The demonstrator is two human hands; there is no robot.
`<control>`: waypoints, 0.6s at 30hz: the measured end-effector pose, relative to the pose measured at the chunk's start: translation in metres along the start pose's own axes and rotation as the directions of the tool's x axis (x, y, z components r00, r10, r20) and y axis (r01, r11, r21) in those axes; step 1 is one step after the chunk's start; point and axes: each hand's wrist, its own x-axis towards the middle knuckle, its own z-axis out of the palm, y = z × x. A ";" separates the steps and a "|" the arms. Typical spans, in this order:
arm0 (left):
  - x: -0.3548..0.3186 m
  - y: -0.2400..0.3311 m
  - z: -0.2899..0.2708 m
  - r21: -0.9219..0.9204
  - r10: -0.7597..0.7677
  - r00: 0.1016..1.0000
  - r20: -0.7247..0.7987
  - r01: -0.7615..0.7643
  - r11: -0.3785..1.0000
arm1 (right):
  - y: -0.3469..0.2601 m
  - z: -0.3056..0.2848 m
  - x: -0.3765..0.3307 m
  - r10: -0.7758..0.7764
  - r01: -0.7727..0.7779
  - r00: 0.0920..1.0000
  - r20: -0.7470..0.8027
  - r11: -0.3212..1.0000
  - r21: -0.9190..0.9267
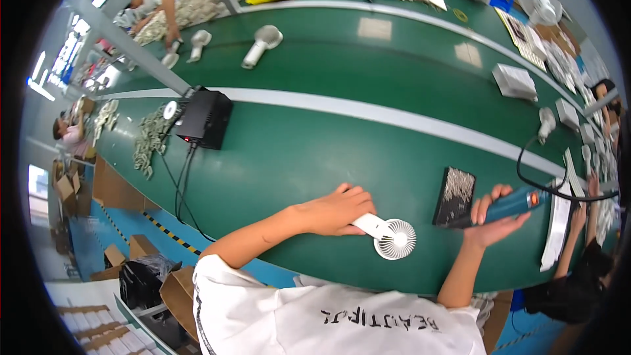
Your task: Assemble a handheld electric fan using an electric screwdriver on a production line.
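My left hand point(336, 212) is closed around the handle of a small white handheld fan point(396, 240), its round slatted grille pointing to the right, low over the green table. In my right hand point(488, 227) is a teal and black electric screwdriver point(507, 206). The tool is tilted almost level, its dark front end pointing left toward the near edge of a black tray point(445, 215). Many small silvery screws point(458, 186) lie in that tray. Whether the screwdriver's tip touches a screw cannot be made out.
A black power box point(205, 118) with cables stands left, beside a heap of grey-green parts point(151, 141). Beyond a pale rail, fans point(263, 46) and a white box point(514, 82) lie on the green belt. A black cable point(526, 174) loops at right, near a co-worker's arm point(577, 227).
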 end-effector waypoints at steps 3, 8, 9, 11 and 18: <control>0.001 -0.037 -0.009 -0.117 -0.190 0.957 -0.219 0.168 0.979 | 0.010 -0.007 -0.008 0.000 0.001 0.997 -0.083 1.000 0.011; 0.112 -0.121 -0.014 -0.264 -0.383 0.594 -0.707 0.282 0.923 | 0.014 0.001 -0.015 -0.002 0.002 0.999 -0.037 1.000 -0.005; 0.123 -0.130 -0.021 -0.263 -0.378 0.594 -0.710 0.274 0.925 | 0.012 -0.001 -0.016 -0.009 0.009 0.999 -0.033 1.000 -0.008; 0.141 -0.150 -0.036 -0.016 -0.278 0.479 -0.833 0.482 0.876 | 0.010 -0.004 -0.021 -0.036 0.034 0.999 -0.038 0.999 -0.042; 0.036 -0.271 -0.123 -0.195 -0.422 -0.053 -0.905 0.934 0.300 | 0.011 -0.027 -0.031 -0.026 0.013 0.987 -0.158 0.996 -0.085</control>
